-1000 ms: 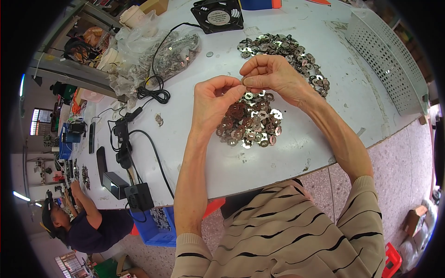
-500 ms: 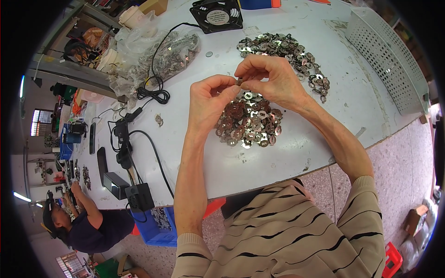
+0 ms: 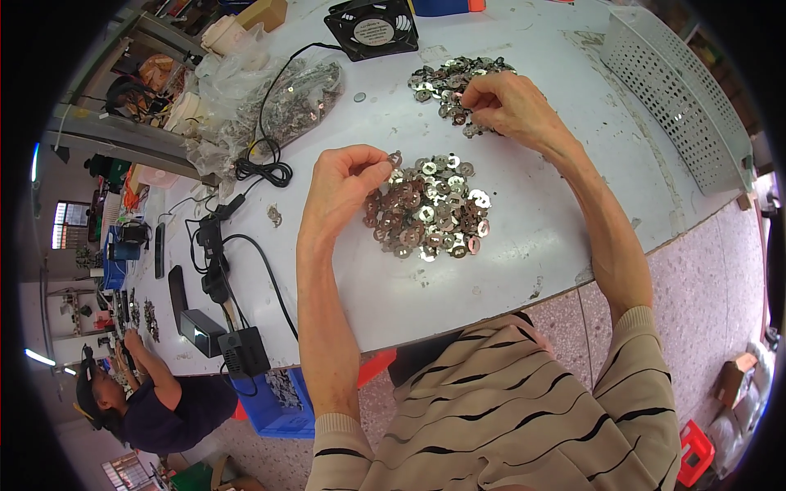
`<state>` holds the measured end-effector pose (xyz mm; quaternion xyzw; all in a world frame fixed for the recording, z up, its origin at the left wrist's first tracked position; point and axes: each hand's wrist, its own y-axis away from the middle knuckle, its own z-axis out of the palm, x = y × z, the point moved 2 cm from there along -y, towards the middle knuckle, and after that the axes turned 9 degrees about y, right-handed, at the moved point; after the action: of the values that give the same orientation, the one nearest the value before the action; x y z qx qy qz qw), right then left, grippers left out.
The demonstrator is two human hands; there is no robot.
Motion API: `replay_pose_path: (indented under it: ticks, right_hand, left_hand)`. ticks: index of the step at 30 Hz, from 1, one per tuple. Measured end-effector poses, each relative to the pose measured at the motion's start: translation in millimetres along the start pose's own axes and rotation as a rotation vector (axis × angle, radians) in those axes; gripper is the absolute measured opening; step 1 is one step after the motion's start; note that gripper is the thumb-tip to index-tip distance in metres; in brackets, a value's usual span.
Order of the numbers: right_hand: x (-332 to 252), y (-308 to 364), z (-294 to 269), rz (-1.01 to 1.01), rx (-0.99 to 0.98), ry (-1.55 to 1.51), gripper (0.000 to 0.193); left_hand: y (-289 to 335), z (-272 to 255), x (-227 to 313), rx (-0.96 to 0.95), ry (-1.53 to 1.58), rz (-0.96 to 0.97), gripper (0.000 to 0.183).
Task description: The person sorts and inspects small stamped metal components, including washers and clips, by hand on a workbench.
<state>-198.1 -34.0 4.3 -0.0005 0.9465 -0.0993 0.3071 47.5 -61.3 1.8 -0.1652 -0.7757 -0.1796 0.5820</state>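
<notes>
A heap of small, round metal pieces with slots point(image 3: 430, 217), some shiny and some brownish, lies on the table before me. At its far left edge my left hand point(image 3: 337, 184) pinches one slotted metal disc point(image 3: 395, 159) between thumb and forefinger. Farther off lies a second pile of similar metal discs point(image 3: 438, 80), darker in tone. Over that pile's right part is my right hand point(image 3: 517, 110), its fingers curled together in a pinch. Whatever the right fingertips hold is too small and covered to make out.
A black fan point(image 3: 372, 29) stands at the back, its cable running beside a clear bag of metal parts point(image 3: 299, 102). On the right is a white perforated basket point(image 3: 675, 98). Black adapters point(image 3: 214, 245) and cords lie left. Another person point(image 3: 164, 401) works at far left.
My hands were together above the near heap and have parted. The right hand moved away to the far pile; the left shifted slightly left and nearer, holding a disc.
</notes>
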Motion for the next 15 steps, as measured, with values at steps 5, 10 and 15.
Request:
replay_pose_path:
  ticks: [5,10,15]
  right_hand:
    - [-1.2,3.6,7.8,-0.081,-0.111,0.184,0.018]
    - [7.0,-0.2,17.2,-0.115,-0.098,0.235,0.017]
    - [-0.1,2.1,13.6,-0.07,-0.158,0.202,0.013]
  left_hand:
    - [0.0,-1.2,1.8,0.062,-0.183,0.006,0.017]
    - [1.4,0.7,3.1,0.034,-0.308,-0.003,0.018]
    - [2.4,-0.9,2.7,0.046,-0.345,0.012,0.018]
